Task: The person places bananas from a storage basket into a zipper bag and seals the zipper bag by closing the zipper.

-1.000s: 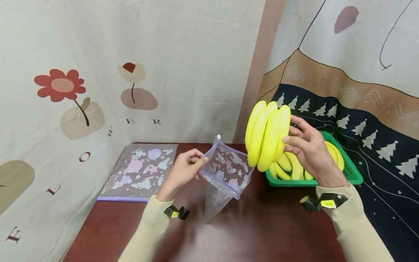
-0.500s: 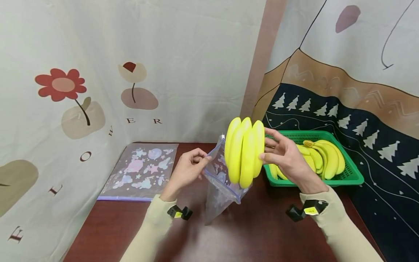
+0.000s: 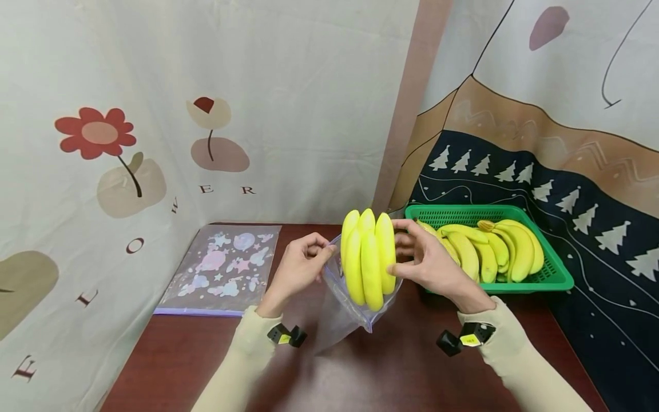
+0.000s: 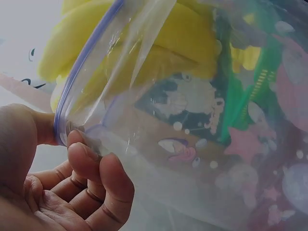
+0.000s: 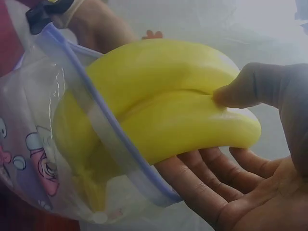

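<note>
My left hand (image 3: pixel 301 264) pinches the purple-edged rim of a clear zip bag (image 3: pixel 340 320) between thumb and fingers, and the bag's mouth gapes open. In my right hand (image 3: pixel 427 260) is a bunch of yellow bananas (image 3: pixel 368 257), gripped from the right side with the thumb in front. The right wrist view shows the stem end of the bananas (image 5: pixel 168 110) inside the bag, past its purple rim (image 5: pixel 115 125), while the tips stick out toward my palm. Through the printed plastic, the left wrist view shows the bananas (image 4: pixel 144 53) too.
A green basket (image 3: pixel 558 280) with more bananas (image 3: pixel 520 252) stands on the right of the brown table (image 3: pixel 412 366). Flat at the back left lies a second printed zip bag (image 3: pixel 216 269). Patterned cloth (image 3: pixel 309 114) hangs behind the table.
My right hand has carried the bananas left and down from in front of the basket into the bag's mouth. The left hand has kept its hold on the rim, nearly still.
</note>
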The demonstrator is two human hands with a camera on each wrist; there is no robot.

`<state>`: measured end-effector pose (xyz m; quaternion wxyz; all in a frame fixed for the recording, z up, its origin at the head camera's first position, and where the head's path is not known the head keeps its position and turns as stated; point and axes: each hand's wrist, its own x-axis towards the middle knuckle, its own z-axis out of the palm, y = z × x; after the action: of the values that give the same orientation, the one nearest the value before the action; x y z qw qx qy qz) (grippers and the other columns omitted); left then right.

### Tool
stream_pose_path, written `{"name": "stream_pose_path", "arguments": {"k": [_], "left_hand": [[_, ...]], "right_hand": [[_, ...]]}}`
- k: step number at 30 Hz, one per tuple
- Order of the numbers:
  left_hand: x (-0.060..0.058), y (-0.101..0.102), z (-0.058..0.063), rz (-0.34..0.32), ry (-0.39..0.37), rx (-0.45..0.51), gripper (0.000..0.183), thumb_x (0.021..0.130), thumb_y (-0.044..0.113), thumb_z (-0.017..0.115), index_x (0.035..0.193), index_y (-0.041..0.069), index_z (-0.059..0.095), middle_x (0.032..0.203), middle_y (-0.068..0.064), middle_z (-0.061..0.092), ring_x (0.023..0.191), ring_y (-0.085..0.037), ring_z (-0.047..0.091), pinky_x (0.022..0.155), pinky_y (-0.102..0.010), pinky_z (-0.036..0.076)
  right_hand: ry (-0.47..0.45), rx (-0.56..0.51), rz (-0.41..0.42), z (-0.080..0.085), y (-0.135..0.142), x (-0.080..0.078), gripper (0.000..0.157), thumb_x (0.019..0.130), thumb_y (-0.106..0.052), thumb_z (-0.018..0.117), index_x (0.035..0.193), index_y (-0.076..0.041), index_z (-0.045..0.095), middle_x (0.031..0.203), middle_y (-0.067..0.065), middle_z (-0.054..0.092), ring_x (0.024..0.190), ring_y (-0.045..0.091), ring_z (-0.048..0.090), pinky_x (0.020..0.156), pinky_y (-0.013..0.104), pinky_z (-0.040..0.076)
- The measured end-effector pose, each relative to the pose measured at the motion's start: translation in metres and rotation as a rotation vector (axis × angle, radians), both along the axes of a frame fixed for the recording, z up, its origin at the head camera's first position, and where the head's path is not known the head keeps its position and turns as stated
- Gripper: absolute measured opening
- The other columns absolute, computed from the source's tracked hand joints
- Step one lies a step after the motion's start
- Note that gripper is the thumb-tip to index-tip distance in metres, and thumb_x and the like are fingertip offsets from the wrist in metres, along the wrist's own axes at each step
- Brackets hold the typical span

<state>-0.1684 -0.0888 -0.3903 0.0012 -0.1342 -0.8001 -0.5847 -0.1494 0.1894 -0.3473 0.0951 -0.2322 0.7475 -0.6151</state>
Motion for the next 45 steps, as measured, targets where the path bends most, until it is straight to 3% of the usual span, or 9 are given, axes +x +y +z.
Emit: {"name": "stream_pose_path", "arguments": {"k": [4, 10, 21, 31, 37, 45], "left_hand": [[0.001, 0.002, 0.001, 0.012, 0.018, 0.004, 0.018, 0.098, 0.022, 0.069, 0.091, 0.005, 0.068, 0.055, -0.005, 0.055, 0.045, -0.023, 0.055, 0.044, -0.026, 0.047], [0.001, 0.004, 0.000, 0.052, 0.021, 0.010, 0.013, 0.100, 0.020, 0.065, 0.090, 0.012, 0.069, 0.053, -0.002, 0.053, 0.043, -0.017, 0.050, 0.041, -0.023, 0.038], [0.000, 0.005, -0.002, 0.138, 0.061, 0.028, 0.011, 0.101, 0.023, 0.066, 0.092, 0.019, 0.072, 0.059, -0.005, 0.059, 0.043, -0.019, 0.051, 0.041, -0.025, 0.041], [0.001, 0.010, -0.003, 0.176, 0.280, -0.060, 0.011, 0.095, 0.018, 0.071, 0.084, 0.019, 0.070, 0.053, 0.001, 0.052, 0.048, -0.009, 0.043, 0.046, -0.019, 0.031], [0.005, 0.013, -0.001, 0.169, 0.341, -0.090, 0.009, 0.094, 0.017, 0.072, 0.085, 0.019, 0.072, 0.055, 0.005, 0.057, 0.049, -0.010, 0.049, 0.046, -0.020, 0.035], [0.009, 0.016, -0.001, 0.176, 0.382, -0.122, 0.014, 0.094, 0.011, 0.071, 0.081, 0.016, 0.067, 0.054, 0.007, 0.056, 0.050, -0.006, 0.051, 0.048, -0.019, 0.039]], "right_hand": [[0.006, 0.059, -0.006, -0.004, -0.005, 0.001, 0.072, 0.083, 0.003, 0.074, 0.146, -0.008, 0.042, 0.123, 0.018, 0.069, 0.100, 0.021, 0.073, 0.083, 0.031, 0.063], [0.037, 0.171, -0.003, -0.009, -0.010, 0.003, 0.072, 0.081, -0.001, 0.078, 0.143, -0.012, 0.044, 0.116, 0.012, 0.071, 0.099, 0.023, 0.072, 0.082, 0.032, 0.064], [0.125, 0.320, 0.049, -0.015, -0.013, 0.004, 0.069, 0.082, -0.002, 0.076, 0.142, -0.021, 0.047, 0.111, 0.005, 0.071, 0.096, 0.016, 0.072, 0.080, 0.027, 0.063], [0.193, 0.457, 0.052, -0.015, -0.016, 0.006, 0.071, 0.081, -0.007, 0.075, 0.146, -0.019, 0.049, 0.109, -0.001, 0.071, 0.093, 0.011, 0.069, 0.078, 0.028, 0.063], [0.241, 0.489, 0.039, -0.018, -0.019, 0.007, 0.071, 0.080, -0.006, 0.074, 0.146, -0.018, 0.051, 0.106, -0.003, 0.073, 0.094, 0.010, 0.070, 0.078, 0.029, 0.063], [0.222, 0.447, -0.070, -0.024, -0.020, 0.007, 0.053, 0.080, -0.005, 0.075, 0.127, -0.017, 0.053, 0.110, 0.002, 0.074, 0.098, 0.014, 0.071, 0.084, 0.035, 0.063]]}}
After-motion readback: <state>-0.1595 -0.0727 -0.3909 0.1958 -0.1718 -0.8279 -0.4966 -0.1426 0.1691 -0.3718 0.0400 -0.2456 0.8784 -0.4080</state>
